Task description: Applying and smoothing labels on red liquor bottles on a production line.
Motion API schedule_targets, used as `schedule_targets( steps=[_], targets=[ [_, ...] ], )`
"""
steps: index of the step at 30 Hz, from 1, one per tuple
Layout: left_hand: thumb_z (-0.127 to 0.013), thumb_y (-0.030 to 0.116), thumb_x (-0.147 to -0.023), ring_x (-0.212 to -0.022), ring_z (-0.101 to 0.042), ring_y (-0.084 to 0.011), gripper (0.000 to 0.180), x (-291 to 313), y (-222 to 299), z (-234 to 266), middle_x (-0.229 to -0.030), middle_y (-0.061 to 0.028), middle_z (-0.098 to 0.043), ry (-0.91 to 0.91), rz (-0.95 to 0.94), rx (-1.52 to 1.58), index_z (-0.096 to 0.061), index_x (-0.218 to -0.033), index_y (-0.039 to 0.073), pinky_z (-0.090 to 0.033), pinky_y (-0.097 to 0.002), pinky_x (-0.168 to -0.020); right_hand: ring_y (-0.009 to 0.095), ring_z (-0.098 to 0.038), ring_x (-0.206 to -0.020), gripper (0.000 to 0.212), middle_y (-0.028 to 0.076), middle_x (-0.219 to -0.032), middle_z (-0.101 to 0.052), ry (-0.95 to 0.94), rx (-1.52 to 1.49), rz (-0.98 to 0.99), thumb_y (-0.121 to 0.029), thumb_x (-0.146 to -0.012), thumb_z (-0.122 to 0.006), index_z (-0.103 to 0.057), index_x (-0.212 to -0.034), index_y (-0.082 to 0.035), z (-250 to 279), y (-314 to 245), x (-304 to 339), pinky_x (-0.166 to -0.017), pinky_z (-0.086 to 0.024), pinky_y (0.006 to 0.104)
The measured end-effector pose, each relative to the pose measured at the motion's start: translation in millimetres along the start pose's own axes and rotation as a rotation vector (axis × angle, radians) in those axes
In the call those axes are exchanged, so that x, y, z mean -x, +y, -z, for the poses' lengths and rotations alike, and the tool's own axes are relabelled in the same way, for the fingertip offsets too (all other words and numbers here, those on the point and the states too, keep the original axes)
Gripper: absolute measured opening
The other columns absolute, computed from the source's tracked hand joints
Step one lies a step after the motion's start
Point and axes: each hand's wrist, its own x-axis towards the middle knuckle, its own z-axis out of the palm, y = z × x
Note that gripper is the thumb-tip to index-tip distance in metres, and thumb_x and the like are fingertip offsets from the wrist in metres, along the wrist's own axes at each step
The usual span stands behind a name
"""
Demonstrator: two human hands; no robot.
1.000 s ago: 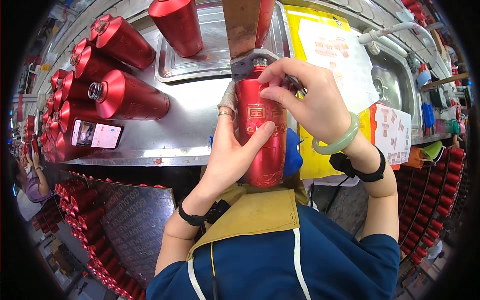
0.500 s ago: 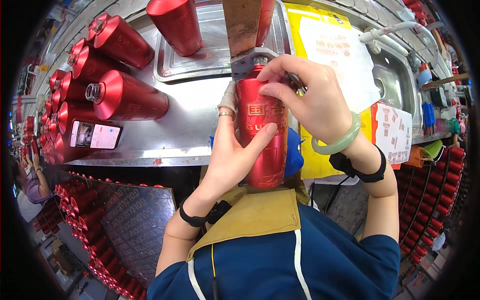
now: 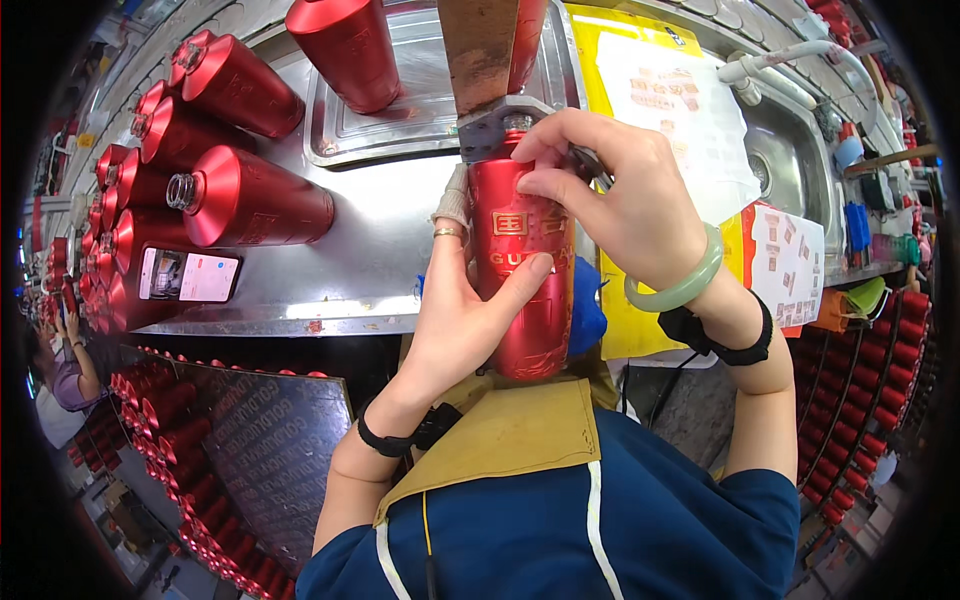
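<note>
A glossy red bottle [image 3: 525, 325] with gold lettering stands in front of me, its glass neck at a metal bracket [image 3: 484, 135]. My left hand [image 3: 462, 318] is wrapped round the bottle's left side, thumb across its front; a pale finger cover [image 3: 453, 200] sits on one fingertip. At the bottle's shoulder, the thumb and forefinger of my right hand [image 3: 635, 190] are pinched together. What they hold, if anything, is too small to make out, and its other fingers are partly hidden. Something blue [image 3: 588, 310] lies behind the bottle.
Several red bottles stand at the left, with a lit phone [image 3: 190, 275] leaning on them. One bottle [image 3: 345, 50] stands on a steel tray [image 3: 330, 140]. Right are a yellow sheet [image 3: 625, 310], white printed sheets [image 3: 690, 140] and a sink [image 3: 790, 150]. A brown upright post [image 3: 480, 50] rises ahead.
</note>
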Motion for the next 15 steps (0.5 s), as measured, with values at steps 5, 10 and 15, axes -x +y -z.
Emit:
schedule_targets(
  steps=[5,10,15],
  targets=[
    [-0.069,0.004,-0.094,-0.129,-0.054,-0.0206,0.081,-1,-1,-1,-0.145,-0.0156,-0.045,0.0,-0.024,0.007,-0.018,-0.156,0.001,-0.049,-0.0361,-0.106,0.021,-0.068,-0.076,0.014,0.012,-0.085,-0.07,0.068,-0.079,0.001,-0.002,-0.084,-0.07,-0.07,-0.098,0.0,1,7,1,-0.068,-0.053,0.031],
    [-0.065,0.009,-0.099,-0.134,-0.05,-0.0215,0.076,-4,2,5,-0.15,-0.0162,-0.041,0.015,0.009,0.053,-0.018,-0.157,0.001,-0.044,-0.0368,-0.11,0.009,-0.056,-0.072,0.022,0.001,-0.083,-0.061,0.214,-0.264,-0.262,-0.01,-0.094,-0.069,-0.066,-0.114,-0.001,3,11,17,-0.066,-0.047,0.0249],
    [-0.049,0.019,-0.109,-0.139,-0.042,-0.0189,0.064,-15,0,14,-0.155,-0.0145,-0.038,0.027,0.117,0.148,-0.017,-0.162,0.004,-0.036,-0.0351,-0.116,0.003,-0.047,-0.082,0.061,-0.005,-0.089,-0.049,0.103,-0.635,-0.664,-0.026,-0.095,-0.076,-0.049,-0.143,-0.001,-22,17,55,-0.076,-0.04,0.02]
  ],
)
